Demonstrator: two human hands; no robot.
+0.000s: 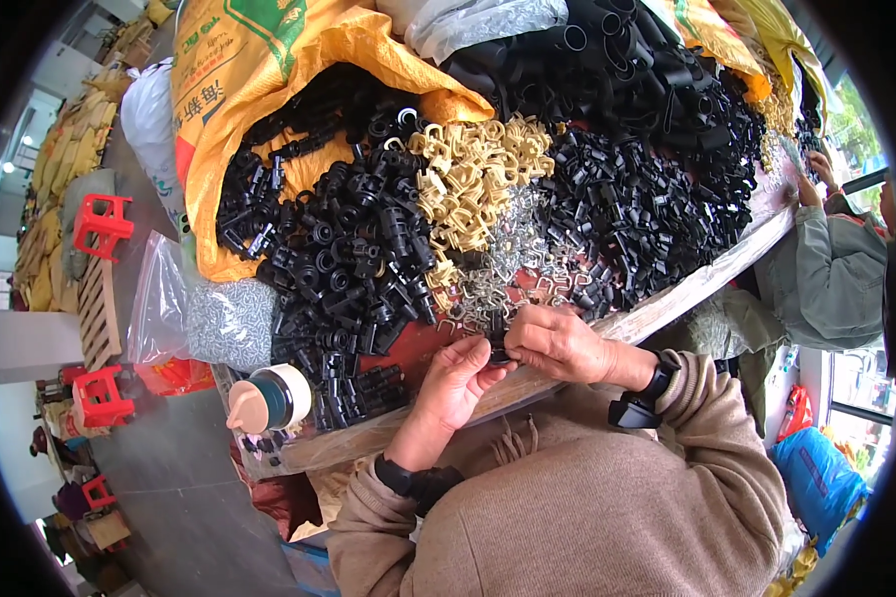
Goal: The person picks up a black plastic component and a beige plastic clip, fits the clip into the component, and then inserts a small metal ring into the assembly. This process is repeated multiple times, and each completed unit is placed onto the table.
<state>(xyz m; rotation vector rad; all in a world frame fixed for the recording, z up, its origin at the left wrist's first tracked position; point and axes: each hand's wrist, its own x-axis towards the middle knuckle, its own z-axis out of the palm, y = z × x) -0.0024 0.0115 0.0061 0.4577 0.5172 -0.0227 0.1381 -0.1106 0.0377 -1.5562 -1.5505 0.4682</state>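
Close to the table's front edge, both hands meet over a small black plastic part [498, 350]. My left hand [451, 384] pinches it between thumb and fingers. The curled fingers of my right hand [558, 343] press against its other side; whether they hold a second small piece is hidden. Just beyond the hands lie loose silvery metal clips [488, 289]. Behind them is a heap of cream-coloured plastic clips [478, 174]. Black ring-shaped plastic fittings [353, 234] are piled to the left, smaller black plastic pieces [617, 204] to the right.
An orange woven sack [259, 99] spills black parts at the far left. A bag of small metal pieces [231, 323] and a lidded cup [274, 396] stand at the left edge. Black tubes [607, 60] lie behind. Another person's sleeve [836, 269] shows at right.
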